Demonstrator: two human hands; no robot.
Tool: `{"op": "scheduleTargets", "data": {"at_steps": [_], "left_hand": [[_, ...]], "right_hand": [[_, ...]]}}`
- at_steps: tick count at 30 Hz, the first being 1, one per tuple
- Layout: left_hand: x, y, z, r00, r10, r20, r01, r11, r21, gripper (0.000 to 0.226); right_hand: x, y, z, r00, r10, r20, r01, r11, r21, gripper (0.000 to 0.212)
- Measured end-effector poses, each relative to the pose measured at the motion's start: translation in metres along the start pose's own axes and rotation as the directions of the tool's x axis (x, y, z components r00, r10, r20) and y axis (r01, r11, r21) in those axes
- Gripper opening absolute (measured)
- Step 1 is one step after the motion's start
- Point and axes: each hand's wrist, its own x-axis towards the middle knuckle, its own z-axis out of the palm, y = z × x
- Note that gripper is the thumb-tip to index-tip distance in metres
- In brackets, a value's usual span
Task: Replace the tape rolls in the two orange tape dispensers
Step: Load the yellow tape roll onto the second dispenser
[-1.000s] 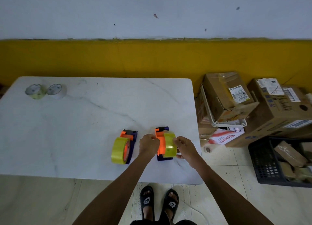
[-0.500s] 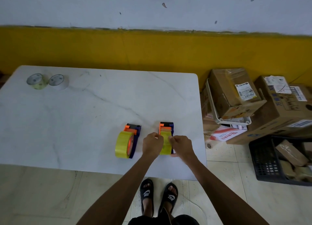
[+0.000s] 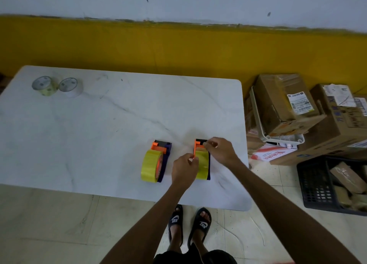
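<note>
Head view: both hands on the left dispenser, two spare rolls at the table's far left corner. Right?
Not quite. In the head view the left hand and right hand work on the right dispenser; the left dispenser sits untouched. The two spare rolls are at the far left corner.

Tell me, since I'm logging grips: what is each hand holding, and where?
Both hold the right dispenser: left hand pinches its orange side, right hand pinches its far end.

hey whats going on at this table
A person is working on the right tape dispenser on a white table. The left hand pinches its side while the right hand reaches to its far end. Another dispenser sits beside it untouched, and two small rolls sit in the far corner.
</note>
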Motion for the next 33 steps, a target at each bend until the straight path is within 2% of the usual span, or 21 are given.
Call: {"op": "scheduleTargets", "data": {"at_steps": [4,9,13,16,19,22,25,29,33], "left_hand": [[0.000,-0.002,-0.001,0.999,0.045,-0.003,-0.045,0.999,0.027,0.033],[0.003,-0.007,0.001,0.999,0.037,0.019,-0.038,0.999,0.017,0.032],[0.002,-0.009,0.003,0.998,0.045,0.037,-0.046,0.998,0.043,0.032],[0.003,-0.006,0.004,0.997,0.002,0.081,-0.010,0.995,0.099,0.046],[0.003,-0.003,0.002,0.994,0.025,0.104,-0.051,0.964,0.260,0.052],[0.005,-0.003,0.000,0.991,0.087,0.105,-0.120,0.920,0.372,0.057],[0.006,-0.005,-0.004,0.986,0.107,0.127,-0.149,0.907,0.393,0.057],[0.006,-0.009,-0.009,0.982,0.137,0.128,-0.178,0.895,0.408,0.064],[0.007,-0.016,-0.013,0.979,0.140,0.146,-0.192,0.875,0.445,0.070]], "right_hand": [[0.027,-0.018,-0.011,0.957,-0.031,0.290,0.091,0.976,-0.196,0.019],[0.045,-0.026,-0.011,0.888,0.012,0.460,0.202,0.888,-0.414,0.017],[0.044,-0.027,-0.004,0.888,0.005,0.459,0.275,0.795,-0.540,0.029],[0.041,-0.019,0.003,0.889,-0.074,0.452,0.362,0.718,-0.594,0.018],[0.036,-0.019,0.006,0.879,-0.070,0.472,0.406,0.630,-0.662,0.011],[0.037,-0.011,0.010,0.897,-0.127,0.424,0.406,0.617,-0.674,0.018],[0.035,-0.006,0.013,0.920,-0.157,0.359,0.380,0.585,-0.717,0.019],[0.034,-0.009,0.018,0.912,-0.218,0.346,0.409,0.493,-0.768,0.010],[0.038,-0.004,0.017,0.917,-0.185,0.354,0.395,0.551,-0.735,0.026]]}}
